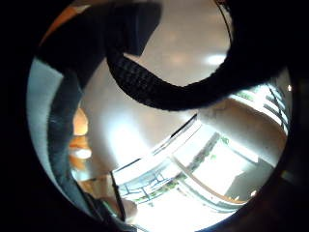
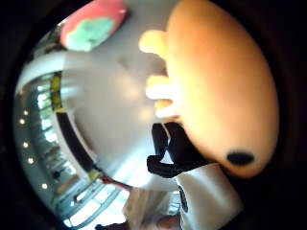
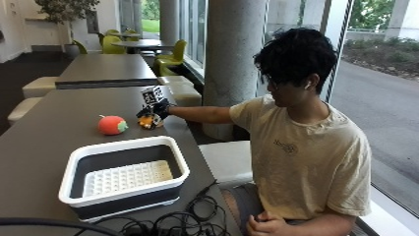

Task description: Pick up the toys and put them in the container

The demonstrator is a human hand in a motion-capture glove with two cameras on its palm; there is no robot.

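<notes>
- An orange plush toy (image 3: 150, 121) is lying on the grey table (image 3: 45, 142), beyond the container (image 3: 124, 176) and well apart from it; in the thumb-side palm view it is filling much of the picture (image 2: 225, 81).
- The gloved right hand (image 3: 154, 112) is curling its fingers round the orange plush toy.
- A red ball toy (image 3: 112, 125) is sitting near the orange plush toy, also beyond the container, which is standing white-rimmed near the table's close end.

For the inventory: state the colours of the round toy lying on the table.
The round toy is red with a green patch, clearest in the thumb side palm view.
</notes>
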